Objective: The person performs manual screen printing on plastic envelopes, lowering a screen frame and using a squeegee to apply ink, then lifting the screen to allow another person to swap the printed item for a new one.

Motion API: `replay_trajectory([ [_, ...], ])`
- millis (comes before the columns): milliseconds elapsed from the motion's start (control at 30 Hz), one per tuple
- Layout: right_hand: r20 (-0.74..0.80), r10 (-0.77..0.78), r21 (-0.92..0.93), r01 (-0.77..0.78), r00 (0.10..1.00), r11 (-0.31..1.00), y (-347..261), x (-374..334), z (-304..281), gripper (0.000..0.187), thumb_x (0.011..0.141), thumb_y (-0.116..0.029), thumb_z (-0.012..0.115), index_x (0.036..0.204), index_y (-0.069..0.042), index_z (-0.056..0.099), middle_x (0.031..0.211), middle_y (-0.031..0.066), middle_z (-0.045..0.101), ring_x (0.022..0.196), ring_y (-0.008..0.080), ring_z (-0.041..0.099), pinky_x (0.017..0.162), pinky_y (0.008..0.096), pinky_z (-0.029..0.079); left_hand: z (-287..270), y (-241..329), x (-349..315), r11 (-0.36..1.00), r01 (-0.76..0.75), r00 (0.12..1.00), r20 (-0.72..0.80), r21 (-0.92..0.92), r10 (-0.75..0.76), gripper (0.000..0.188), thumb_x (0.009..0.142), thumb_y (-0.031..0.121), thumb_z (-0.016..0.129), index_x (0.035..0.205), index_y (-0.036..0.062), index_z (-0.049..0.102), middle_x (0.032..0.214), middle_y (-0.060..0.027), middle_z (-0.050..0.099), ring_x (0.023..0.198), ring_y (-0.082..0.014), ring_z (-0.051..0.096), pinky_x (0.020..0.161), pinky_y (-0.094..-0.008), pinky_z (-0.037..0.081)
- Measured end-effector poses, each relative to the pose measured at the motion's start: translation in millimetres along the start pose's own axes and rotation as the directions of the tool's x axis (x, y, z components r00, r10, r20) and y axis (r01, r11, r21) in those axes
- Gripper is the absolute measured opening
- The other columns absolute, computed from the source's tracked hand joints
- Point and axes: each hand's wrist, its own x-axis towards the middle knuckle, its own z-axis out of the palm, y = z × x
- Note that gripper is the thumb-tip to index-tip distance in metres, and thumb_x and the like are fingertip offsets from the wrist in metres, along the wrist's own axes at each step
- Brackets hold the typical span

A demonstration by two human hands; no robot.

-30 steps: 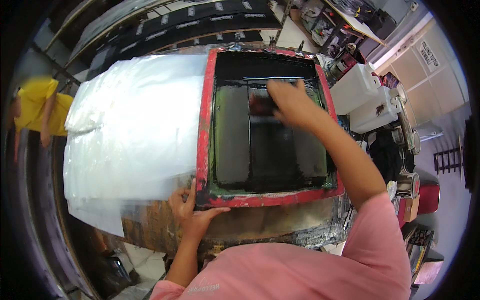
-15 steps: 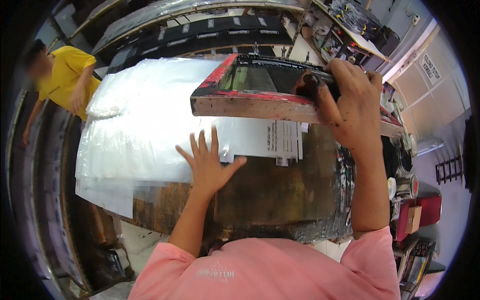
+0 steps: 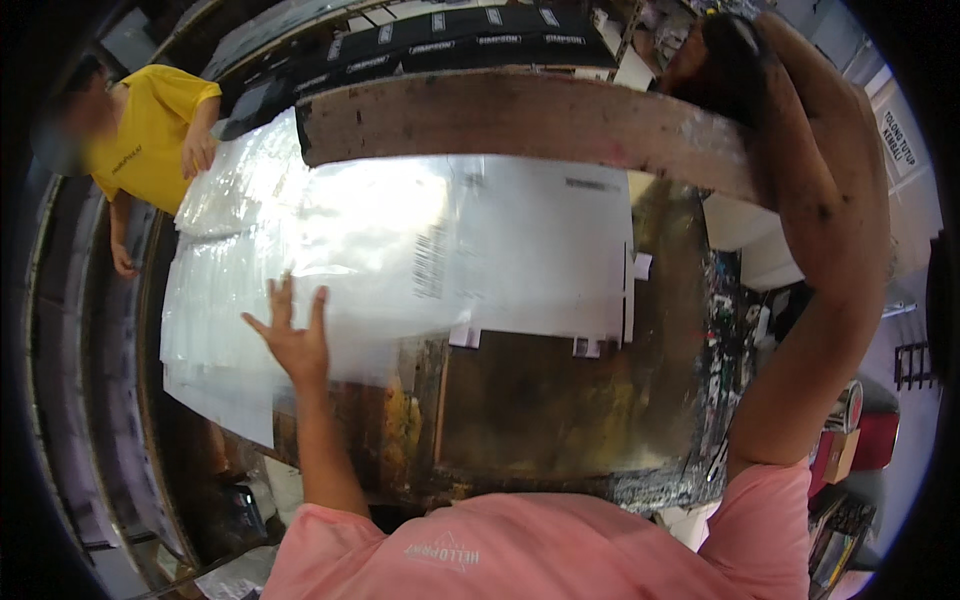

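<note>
My right hand [image 3: 752,75], dark with ink, grips the right end of a raised wooden screen-printing frame [image 3: 520,122]. The frame's long, stained front bar tilts up over the far side of the table; its mesh is hidden behind the bar. A dark object by my right fingers cannot be made out. My left hand [image 3: 296,343] hangs open with fingers spread over glossy clear plastic sheets [image 3: 225,300]. Whether it touches them cannot be told. A pale printed sheet [image 3: 540,250] lies right of that hand, beside small white tabs [image 3: 587,347] on the stained board [image 3: 570,410].
A person in a yellow shirt [image 3: 150,130] stands at the far left, one hand near the plastic stack. Behind the table lie black printed pieces [image 3: 450,45]. Shelving rails [image 3: 85,330] run along the left. A red object and a box [image 3: 842,455] stand at the right.
My right hand has lifted the frame higher, uncovering more of the sheets. My left hand has moved left over the plastic, and the printed sheet has shifted. The other person has leaned toward the stack.
</note>
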Motion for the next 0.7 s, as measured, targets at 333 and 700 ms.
replay_trajectory([
  [333,-0.116,-0.041,-0.245,0.012,0.992,0.969,-19,-23,15,0.036,0.100,-0.038,0.059,0.109,-0.003,0.066,0.092,0.0223,0.068,0.087,0.0430,0.065,0.082,0.0467,0.045,27,138,-63,0.912,-0.410,0.745,0.584,0.022,0.321,0.117,0.078,0.094,0.058,0.157,0.0079,0.051,0.166,-0.0226,0.041,0.158,-0.0438,0.029,0.127,-0.0702,0.007],
  [700,-0.084,-0.020,-0.244,-0.001,0.996,0.970,-33,-27,13,0.040,0.098,-0.043,0.063,0.108,-0.005,0.070,0.092,0.0163,0.071,0.095,0.0382,0.067,0.089,0.0506,0.042,96,245,-129,0.711,-0.566,0.621,0.351,-0.418,0.701,0.105,0.071,0.085,0.074,0.141,0.0080,0.066,0.157,-0.0236,0.050,0.149,-0.0497,0.040,0.123,-0.0769,0.009],
])
